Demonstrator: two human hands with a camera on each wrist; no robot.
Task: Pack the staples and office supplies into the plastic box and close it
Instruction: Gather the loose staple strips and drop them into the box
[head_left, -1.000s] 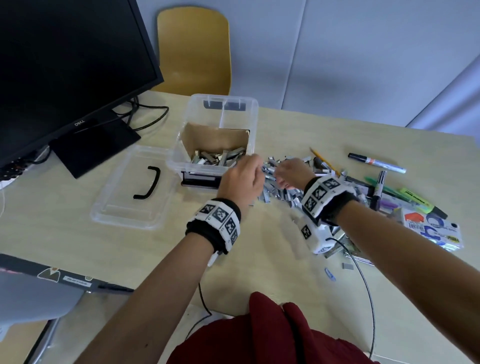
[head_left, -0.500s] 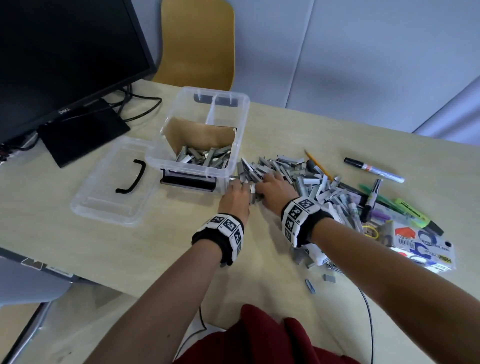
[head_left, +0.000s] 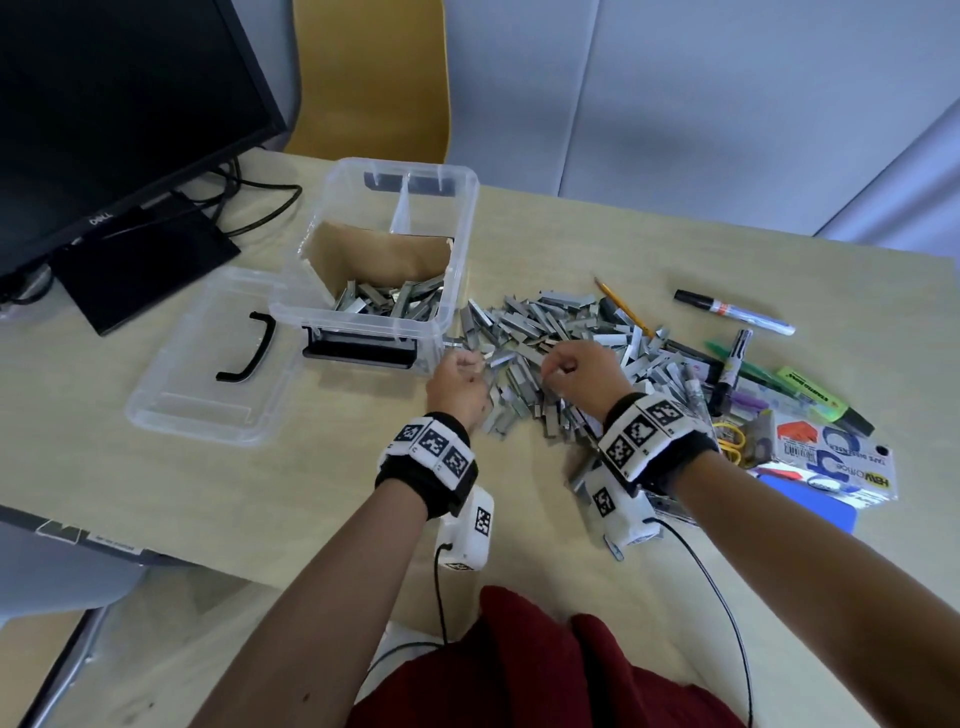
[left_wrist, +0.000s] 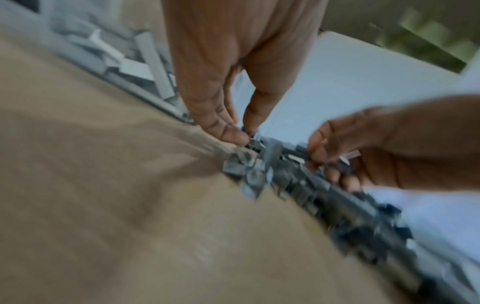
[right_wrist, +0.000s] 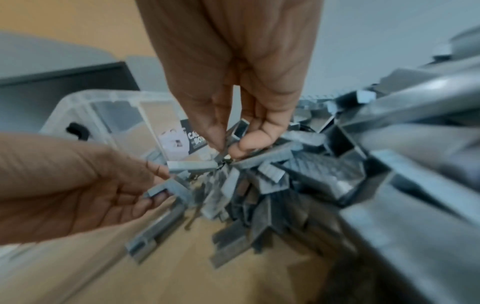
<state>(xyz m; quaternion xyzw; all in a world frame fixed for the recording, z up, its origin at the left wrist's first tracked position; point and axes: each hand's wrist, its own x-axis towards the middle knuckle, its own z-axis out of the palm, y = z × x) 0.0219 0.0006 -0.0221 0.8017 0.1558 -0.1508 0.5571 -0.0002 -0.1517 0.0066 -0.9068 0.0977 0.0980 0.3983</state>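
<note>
At the heap of staples (head_left: 550, 348) beside the plastic box (head_left: 387, 244), the left hand (head_left: 460, 382) and right hand (head_left: 582, 371), back from unloading, are each pinching more strips; packing is continuing

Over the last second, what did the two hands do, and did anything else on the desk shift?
The left hand came back from the clear plastic box to the pile of grey staple strips; both it and the right hand now pinch strips there. Box, its clear lid and the pens stayed put.
</note>
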